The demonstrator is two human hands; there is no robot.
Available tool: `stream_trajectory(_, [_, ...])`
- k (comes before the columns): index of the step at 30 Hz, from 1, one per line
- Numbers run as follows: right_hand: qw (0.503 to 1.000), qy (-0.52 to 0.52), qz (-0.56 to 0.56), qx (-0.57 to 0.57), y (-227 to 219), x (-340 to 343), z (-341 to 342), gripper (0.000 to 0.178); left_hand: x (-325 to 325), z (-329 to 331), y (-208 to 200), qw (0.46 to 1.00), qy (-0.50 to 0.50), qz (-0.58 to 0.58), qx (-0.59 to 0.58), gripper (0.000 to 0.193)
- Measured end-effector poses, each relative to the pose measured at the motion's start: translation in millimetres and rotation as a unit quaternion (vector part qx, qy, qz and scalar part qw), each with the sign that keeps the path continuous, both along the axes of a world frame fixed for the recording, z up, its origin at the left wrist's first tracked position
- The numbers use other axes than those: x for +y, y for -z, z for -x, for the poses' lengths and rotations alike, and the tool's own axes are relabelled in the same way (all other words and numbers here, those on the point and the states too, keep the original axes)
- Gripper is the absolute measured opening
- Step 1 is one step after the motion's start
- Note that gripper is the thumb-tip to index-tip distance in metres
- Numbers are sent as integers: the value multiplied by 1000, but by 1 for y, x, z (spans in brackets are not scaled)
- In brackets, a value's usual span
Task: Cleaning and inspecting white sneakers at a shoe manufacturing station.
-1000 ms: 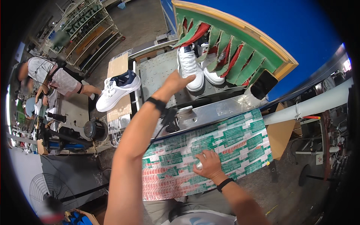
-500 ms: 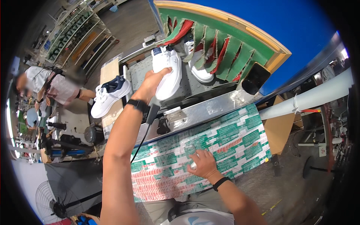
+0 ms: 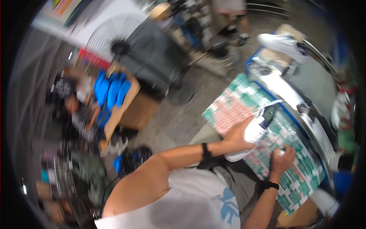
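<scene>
Lifted from over the conveyor since the earlier frame, the white low-top sneaker is now beside the right hand, over the near edge of the printed tabletop, and the whole view has swung round.

Largest first: the conveyor lies beyond both hands. Between it and the hands spreads the tabletop, patterned green, white and red. Well off to the left hand's left stands a cardboard carton with blue pieces in it. Beyond the left hand, a second white sneaker rests by the conveyor.

The left hand grasps the first sneaker, its dark collar turned away from the wrist. The right hand is curled around a small pale object, too blurred to identify.

For good handling, I'd judge, keep the left grip firm but not crushing the upper, and the right fingers clean against the white.
</scene>
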State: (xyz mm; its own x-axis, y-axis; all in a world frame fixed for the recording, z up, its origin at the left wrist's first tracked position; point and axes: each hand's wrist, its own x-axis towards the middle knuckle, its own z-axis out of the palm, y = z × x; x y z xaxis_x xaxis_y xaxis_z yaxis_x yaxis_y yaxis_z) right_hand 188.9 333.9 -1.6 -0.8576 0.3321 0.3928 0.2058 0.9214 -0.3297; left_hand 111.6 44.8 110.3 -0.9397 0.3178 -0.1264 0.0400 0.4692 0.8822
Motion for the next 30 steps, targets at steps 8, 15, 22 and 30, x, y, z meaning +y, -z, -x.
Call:
stream_trajectory(8, [999,-26,-7,-33,16,15,12,43,-33,-23,44,999,-3,-24,-24,134])
stream_trajectory(15, [994,-51,-88,-42,30,1,-59,34,-104,40,39,839,-63,-489,-229,88])
stream_trajectory(22, [942,-123,306,-67,-122,-158,-65,89,-81,27,59,970,83,-187,-131,35])
stream_trajectory(30, [951,-303,-13,-55,-126,-183,-13,95,-67,49,54,980,74,-174,-62,45])
